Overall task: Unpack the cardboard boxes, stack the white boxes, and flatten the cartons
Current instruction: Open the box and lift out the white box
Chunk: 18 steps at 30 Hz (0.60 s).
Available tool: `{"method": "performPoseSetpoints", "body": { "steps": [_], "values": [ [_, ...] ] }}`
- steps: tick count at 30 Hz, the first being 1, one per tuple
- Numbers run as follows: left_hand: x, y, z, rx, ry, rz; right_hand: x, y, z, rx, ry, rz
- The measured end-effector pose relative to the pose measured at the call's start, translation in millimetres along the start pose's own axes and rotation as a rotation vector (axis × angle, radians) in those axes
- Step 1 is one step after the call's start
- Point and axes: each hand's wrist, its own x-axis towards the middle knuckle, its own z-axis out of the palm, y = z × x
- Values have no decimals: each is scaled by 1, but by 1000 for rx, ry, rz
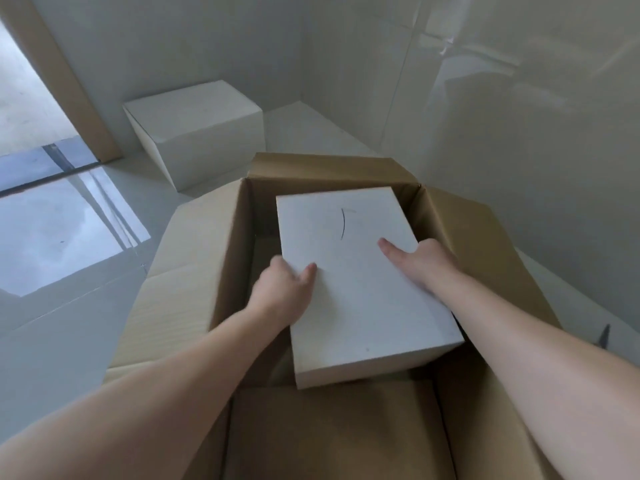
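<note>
An open brown cardboard carton [194, 271] stands on the floor in front of me, its flaps spread outward. Inside it a white box [353, 299] sits tilted, its near end raised above the carton's rim. My left hand [282, 289] grips the white box's left edge, thumb on top and fingers hidden below. My right hand [422, 263] grips its right edge, thumb lying on the top face and fingers hidden down the side. A thin curved dark mark shows on the box's top.
Another white box [197, 129] stands on the glossy floor against the wall, beyond the carton to the left. A doorway with a brown frame [59, 81] opens at the far left. White walls close in behind and to the right.
</note>
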Motion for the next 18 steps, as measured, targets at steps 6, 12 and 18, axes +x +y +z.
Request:
{"method": "performPoseSetpoints", "body": {
  "steps": [6, 12, 18],
  "values": [
    [-24, 71, -82, 106, -15, 100, -67, -34, -60, 176, 97, 87],
    [-36, 171, -206, 261, -16, 189, -134, -126, -157, 177, 155, 183],
    [-43, 234, -307, 278, -113, 150, -164, -209, -230, 110, 131, 182]
  ]
}}
